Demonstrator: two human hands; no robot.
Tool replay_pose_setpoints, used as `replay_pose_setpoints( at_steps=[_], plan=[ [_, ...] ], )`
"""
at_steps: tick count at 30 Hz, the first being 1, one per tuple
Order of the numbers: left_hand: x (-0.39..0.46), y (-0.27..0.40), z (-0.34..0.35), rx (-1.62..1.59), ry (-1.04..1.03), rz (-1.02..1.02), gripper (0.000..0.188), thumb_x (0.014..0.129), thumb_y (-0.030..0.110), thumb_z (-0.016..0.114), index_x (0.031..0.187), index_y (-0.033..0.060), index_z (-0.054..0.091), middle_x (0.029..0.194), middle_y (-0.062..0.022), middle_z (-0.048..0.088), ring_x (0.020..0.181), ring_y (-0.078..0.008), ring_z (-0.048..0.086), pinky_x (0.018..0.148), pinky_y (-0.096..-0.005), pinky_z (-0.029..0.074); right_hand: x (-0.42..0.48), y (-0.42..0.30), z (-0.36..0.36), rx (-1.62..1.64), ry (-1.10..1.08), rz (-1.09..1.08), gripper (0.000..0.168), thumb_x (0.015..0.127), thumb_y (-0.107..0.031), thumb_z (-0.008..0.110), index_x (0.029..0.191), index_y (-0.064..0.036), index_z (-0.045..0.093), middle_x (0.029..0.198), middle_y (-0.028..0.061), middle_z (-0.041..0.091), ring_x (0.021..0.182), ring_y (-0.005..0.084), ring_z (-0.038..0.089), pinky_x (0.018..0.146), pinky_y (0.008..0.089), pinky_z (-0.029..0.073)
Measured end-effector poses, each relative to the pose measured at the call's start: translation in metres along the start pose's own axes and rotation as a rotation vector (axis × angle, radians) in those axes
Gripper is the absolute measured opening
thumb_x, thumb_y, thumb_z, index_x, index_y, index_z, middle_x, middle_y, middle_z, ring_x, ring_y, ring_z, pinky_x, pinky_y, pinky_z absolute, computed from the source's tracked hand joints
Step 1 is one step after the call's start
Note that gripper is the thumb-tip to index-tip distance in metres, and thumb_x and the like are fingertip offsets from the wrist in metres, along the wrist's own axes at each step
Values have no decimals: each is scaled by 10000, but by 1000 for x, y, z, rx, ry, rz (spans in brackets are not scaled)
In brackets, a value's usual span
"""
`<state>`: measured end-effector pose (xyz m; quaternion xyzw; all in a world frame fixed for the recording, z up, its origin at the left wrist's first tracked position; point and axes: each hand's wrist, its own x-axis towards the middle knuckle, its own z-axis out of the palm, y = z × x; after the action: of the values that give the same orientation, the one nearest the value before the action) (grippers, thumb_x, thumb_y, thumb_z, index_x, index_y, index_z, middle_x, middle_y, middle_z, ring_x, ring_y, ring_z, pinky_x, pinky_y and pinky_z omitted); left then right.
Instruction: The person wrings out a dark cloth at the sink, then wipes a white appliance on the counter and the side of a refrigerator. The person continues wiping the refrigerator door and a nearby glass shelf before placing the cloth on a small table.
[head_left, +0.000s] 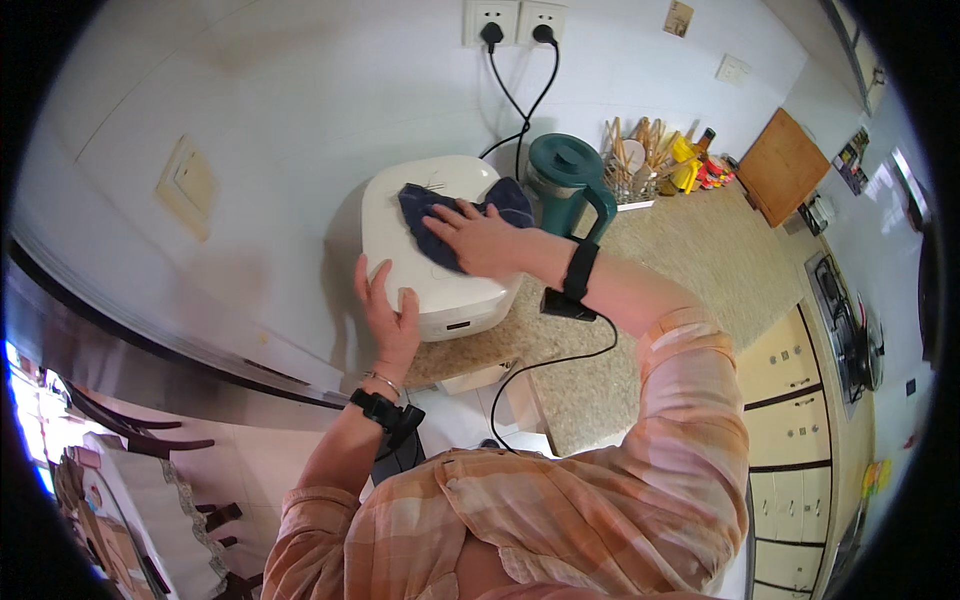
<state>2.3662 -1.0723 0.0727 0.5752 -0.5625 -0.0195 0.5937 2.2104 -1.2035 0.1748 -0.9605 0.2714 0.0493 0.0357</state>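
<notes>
A white rice cooker (391, 277) with rounded corners stands on the speckled countertop, its lid down. Spread across the lid is a dark blue cloth (431, 240), partly covered by my right hand (487, 240), which presses it flat with the fingers apart. My left hand (390, 315) grips the cooker's near left corner, thumb at the lid's edge and fingers along the side. Just right of the cooker stands a green lidded jug (566, 161), its handle close to my right wrist.
Two black plugs (491, 34) sit in wall sockets, their cords dropping behind the cooker. Farther right are a rack of chopsticks (630, 165), bottles, a wooden cutting board (780, 169) and a gas stove (832, 300). A black cable (555, 361) hangs from my right wrist across the countertop (592, 397).
</notes>
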Motion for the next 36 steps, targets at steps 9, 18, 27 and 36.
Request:
replay_pose_setpoints(
  at_steps=[9, 18, 27, 36],
  plan=[
    [0, 5, 1, -17, 6, -17, 452, 820, 73, 587, 1254, 9, 478, 1478, -219, 257, 1343, -375, 309, 1080, -437, 306, 114, 93, -21, 223, -130, 387, 640, 921, -180, 318, 1518, -93, 106, 1545, 191, 208, 1368, 408, 312, 1115, 486, 273],
    [-1, 3, -1, -68, 23, -29, 437, 848, 114, 576, 1258, -2, 483, 1478, -205, 276, 1325, -352, 335, 1072, -416, 314, 134, 2, -16, -1, -140, 59, 658, 899, -198, 401, 1509, -310, 180, 1585, 59, 158, 1377, 467, 253, 1045, 631, 314],
    [0, 1, 1, -54, 77, -14, 610, 817, 122, 617, 1330, -35, 326, 1363, -221, 348, 1267, -377, 377, 1076, -436, 309, 27, -12, -16, -100, -89, -214, 644, 871, -147, 510, 1474, -230, 297, 1566, 19, 204, 1366, 420, 258, 984, 713, 308],
    [-2, 0, 6, -89, 86, 18, 608, 811, 88, 607, 1341, -6, 324, 1362, -193, 346, 1264, -356, 371, 1082, -423, 297, 67, 84, 14, -384, -166, 199, 665, 905, -128, 428, 1509, -254, 178, 1555, 146, 164, 1312, 534, 305, 985, 692, 317]
  ],
)
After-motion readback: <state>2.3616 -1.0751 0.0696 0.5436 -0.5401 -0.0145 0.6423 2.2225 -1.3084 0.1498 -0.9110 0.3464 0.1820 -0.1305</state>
